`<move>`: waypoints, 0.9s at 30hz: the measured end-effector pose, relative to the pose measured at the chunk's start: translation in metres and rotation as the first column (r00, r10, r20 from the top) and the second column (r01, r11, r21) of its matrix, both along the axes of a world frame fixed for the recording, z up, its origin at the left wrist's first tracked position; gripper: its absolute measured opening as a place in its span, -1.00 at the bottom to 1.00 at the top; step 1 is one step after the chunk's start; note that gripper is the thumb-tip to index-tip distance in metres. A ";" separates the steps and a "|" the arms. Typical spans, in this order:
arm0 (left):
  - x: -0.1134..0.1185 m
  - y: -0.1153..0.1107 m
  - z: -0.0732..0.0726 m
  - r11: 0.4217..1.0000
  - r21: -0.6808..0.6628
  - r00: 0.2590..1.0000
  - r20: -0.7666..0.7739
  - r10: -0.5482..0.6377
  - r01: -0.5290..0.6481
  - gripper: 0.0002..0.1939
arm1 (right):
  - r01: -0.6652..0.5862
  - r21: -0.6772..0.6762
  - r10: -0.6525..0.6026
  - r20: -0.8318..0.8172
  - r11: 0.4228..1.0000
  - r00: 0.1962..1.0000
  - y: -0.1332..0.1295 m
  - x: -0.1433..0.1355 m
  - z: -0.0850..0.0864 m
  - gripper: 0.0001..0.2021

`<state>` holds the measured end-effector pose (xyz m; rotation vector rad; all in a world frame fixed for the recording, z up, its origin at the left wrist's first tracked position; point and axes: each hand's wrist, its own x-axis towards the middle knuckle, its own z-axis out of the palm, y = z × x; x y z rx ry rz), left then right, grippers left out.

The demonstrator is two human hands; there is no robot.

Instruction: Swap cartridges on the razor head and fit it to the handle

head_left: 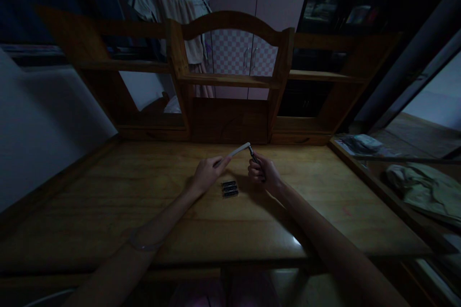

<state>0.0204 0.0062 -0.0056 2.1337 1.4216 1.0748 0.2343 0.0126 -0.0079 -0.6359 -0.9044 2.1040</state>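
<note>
My left hand point(209, 172) is closed around the near end of a slim, slightly curved whitish stick-like object point(239, 149), which slants up to the right. A slim dark tool with a shiny metal end point(252, 153) is gripped in my right hand point(262, 171). Its metal end meets or nearly meets the far tip of the whitish stick; I cannot tell whether they touch. Below and between the hands, a small clear pack of dark battery-like cylinders point(229, 189) lies on the wooden desk point(173, 240). Fingers hide the lower parts of both held things.
A wooden shelf unit point(230, 79) rises along the desk's back edge. To the right, a side shelf holds a plastic-wrapped item point(365, 142) and folded cloth point(425, 189). A white wall point(46, 120) borders the left. Clothes point(176, 9) hang behind the shelves. The light is dim.
</note>
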 end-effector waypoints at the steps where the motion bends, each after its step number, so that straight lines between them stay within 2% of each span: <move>1: 0.000 0.000 0.000 1.000 0.004 1.000 -0.017 0.015 -0.015 -0.47 | 0.020 0.002 -0.020 0.013 1.000 1.000 0.000 -0.001 -0.001 -0.48; 8: -0.001 0.000 0.000 0.996 0.036 0.994 -0.065 0.090 -0.088 -0.49 | 0.184 0.057 -0.184 0.011 0.981 0.983 -0.005 -0.005 -0.001 -0.52; 16: -0.008 0.005 0.000 0.981 0.088 0.985 0.039 0.171 -0.174 -0.52 | 0.290 0.189 -0.313 0.101 0.938 0.945 -0.005 -0.004 0.004 -0.49; 22: 0.001 -0.007 0.003 0.975 0.175 0.982 -0.105 0.158 -0.138 -0.54 | 0.333 0.271 -0.382 0.154 0.903 0.911 -0.011 -0.013 0.005 -0.48; 27: 0.001 -0.006 0.001 0.967 0.193 0.962 -0.179 0.204 -0.169 -0.54 | 0.372 0.340 -0.455 0.211 0.864 0.865 -0.011 -0.015 0.002 -0.47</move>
